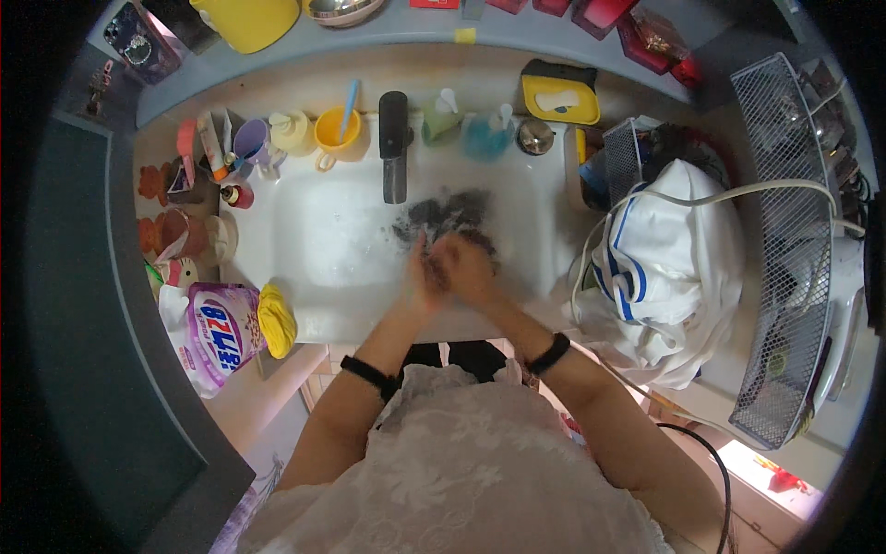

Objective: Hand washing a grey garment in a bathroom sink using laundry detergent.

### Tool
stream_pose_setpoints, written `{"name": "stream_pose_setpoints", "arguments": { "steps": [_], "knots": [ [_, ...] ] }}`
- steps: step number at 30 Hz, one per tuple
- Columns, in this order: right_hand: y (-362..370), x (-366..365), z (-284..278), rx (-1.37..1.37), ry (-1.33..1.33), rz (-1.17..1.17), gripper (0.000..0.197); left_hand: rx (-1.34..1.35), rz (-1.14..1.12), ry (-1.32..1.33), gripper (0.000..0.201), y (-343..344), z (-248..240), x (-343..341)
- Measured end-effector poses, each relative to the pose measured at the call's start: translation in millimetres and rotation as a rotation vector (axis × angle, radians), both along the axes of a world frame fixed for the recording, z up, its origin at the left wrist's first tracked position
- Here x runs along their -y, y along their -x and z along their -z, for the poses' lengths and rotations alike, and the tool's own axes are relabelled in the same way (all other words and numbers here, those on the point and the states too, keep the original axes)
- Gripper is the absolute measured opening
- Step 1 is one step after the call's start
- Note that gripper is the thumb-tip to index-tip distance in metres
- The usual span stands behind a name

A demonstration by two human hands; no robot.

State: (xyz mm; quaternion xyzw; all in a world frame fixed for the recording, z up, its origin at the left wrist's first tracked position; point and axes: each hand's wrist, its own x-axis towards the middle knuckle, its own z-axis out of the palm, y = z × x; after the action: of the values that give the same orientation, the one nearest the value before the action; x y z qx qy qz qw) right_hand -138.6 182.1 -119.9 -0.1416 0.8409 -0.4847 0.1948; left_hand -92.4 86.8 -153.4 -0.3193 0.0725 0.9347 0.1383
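Observation:
Both my hands are together low over the white sink point(323, 231). My left hand point(426, 284) is closed, with its thumb pointing up toward the tap. Curled over from the other side, my right hand point(464, 266) presses against it. A dark, wet, cloth-like bundle point(445, 214) spreads out just beyond my fingers, and more of it shows beside my right hand. Its exact kind is unclear, and part of it is hidden between my palms. The black tap point(394, 152) stands above the basin, a little left of the bundle. A dark band circles each wrist.
Along the sink's back rim stand a yellow cup point(338, 138), pump bottles point(443, 118) and a yellow soap dish point(560, 97). A purple-and-white detergent bag point(221, 334) with a yellow cloth point(276, 320) is at left. White fabric point(669, 268), a cable and a wire basket point(784, 258) fill the right.

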Motion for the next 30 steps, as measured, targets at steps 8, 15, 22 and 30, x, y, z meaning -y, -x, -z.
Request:
{"name": "stream_pose_setpoints", "arguments": {
  "steps": [8,15,22,30],
  "knots": [
    [17,4,16,-0.169,-0.212,0.2,0.027,0.182,0.06,0.313,0.052,24,-13,-15],
    [33,7,1,0.166,-0.312,0.295,0.034,0.105,0.05,0.542,0.045,19,6,-23],
    [15,18,-6,-0.021,-0.235,0.335,0.033,0.156,0.177,0.534,0.041,28,-10,-14],
    [32,14,-14,-0.004,-0.357,0.246,0.031,0.071,-0.111,0.581,0.036,18,-10,-16]
  ]
}}
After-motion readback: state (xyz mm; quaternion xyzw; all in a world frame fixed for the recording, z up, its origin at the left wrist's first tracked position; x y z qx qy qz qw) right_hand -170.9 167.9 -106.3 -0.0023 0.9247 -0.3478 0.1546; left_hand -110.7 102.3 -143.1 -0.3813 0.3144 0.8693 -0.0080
